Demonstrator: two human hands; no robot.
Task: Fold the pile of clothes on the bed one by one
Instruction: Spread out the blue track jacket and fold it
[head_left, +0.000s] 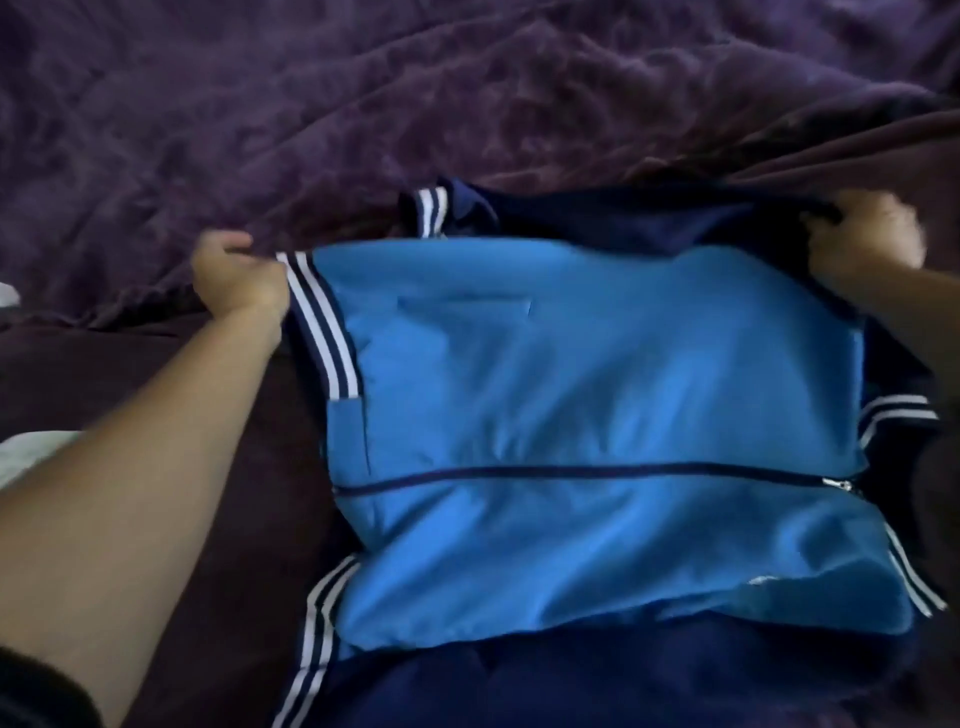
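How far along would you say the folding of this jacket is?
Early, by the look of it. Done: the jacket lies spread on the blanket, zip closed. In hand: the left hand grips its striped edge and the right hand its navy far corner. Left: no fold across the body shows yet, and no folded stack is in view.

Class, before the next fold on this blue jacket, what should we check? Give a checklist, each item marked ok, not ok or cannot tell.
1. Left hand grips the jacket at its striped far edge: ok.
2. Right hand grips the jacket's navy far corner: ok.
3. Zip closed: ok.
4. Front panel smooth: not ok, creased.
5. Purple blanket flat: not ok, rumpled.
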